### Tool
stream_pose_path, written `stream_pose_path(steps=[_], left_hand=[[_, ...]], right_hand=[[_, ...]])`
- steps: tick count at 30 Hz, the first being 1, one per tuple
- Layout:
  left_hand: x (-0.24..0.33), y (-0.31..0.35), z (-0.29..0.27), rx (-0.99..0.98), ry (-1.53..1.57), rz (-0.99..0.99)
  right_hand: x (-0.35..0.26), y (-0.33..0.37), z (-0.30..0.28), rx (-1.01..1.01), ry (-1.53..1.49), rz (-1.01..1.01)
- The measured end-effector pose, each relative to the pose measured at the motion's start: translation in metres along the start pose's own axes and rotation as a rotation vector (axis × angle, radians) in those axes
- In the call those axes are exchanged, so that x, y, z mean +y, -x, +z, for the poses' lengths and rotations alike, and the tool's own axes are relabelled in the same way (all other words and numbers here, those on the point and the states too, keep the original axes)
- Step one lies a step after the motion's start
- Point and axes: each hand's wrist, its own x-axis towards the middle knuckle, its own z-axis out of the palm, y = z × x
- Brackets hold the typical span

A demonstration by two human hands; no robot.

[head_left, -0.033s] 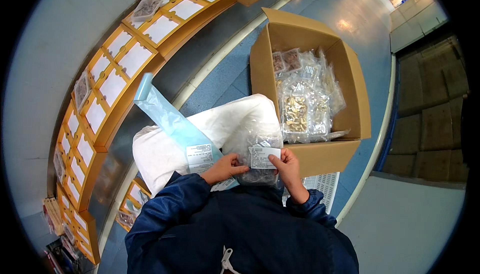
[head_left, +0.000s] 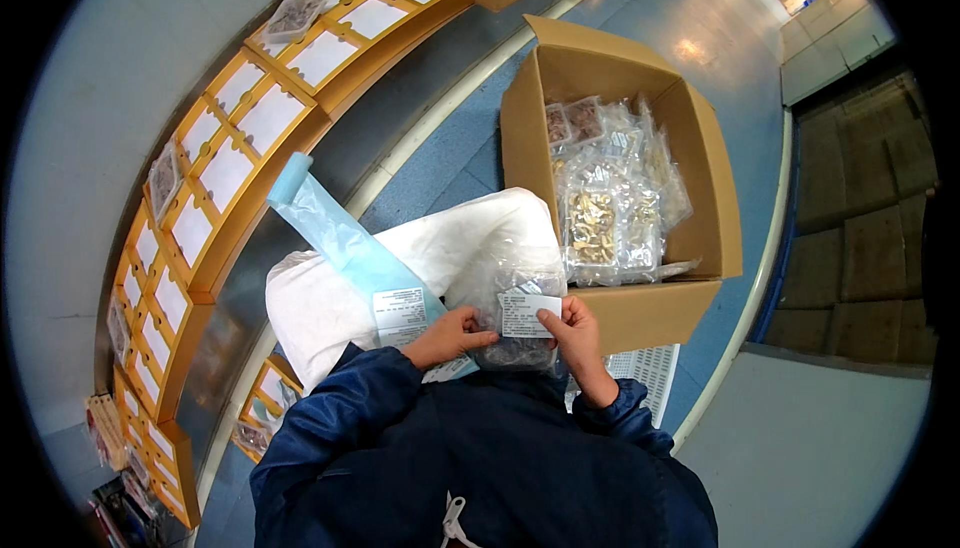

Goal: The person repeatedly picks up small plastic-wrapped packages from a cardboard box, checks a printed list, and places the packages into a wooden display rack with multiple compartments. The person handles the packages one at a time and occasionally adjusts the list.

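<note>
Your left hand (head_left: 452, 336) and right hand (head_left: 575, 333) both pinch the clear parts bag (head_left: 520, 323). Keep that grip near its white label (head_left: 528, 314), corners flat, so it won't sag over the white sack (head_left: 330, 298).

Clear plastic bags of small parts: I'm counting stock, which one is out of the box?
The labelled clear bag pinched between both hands, before the brown cardboard box.

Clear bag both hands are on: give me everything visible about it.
The clear bag looks like thin see-through plastic with small dark parts inside, too blurred to identify. A white label sits on its front. The left hand pinches its left edge, the right hand its right edge at the label. It is held over a white sack, beside a blue bag and near the open cardboard box.
</note>
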Motion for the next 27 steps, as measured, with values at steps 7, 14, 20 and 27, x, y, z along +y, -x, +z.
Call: stream_pose_path(steps=[7,14,20,27], left_hand=[[0.004,0.003,0.003,0.014,0.026,0.006],[0.014,0.006,0.003,0.011,-0.006,-0.057],[0.019,0.007,0.005,0.024,-0.091,-0.056],[0.016,0.007,0.006,0.023,-0.054,-0.034]], right_hand=[[0.004,0.003,0.001,0.041,0.06,-0.052],[0.005,0.004,0.003,0.054,0.063,-0.08],[0.014,0.003,0.003,0.115,0.288,-0.16],[-0.002,0.005,0.01,0.167,0.787,-0.493]])
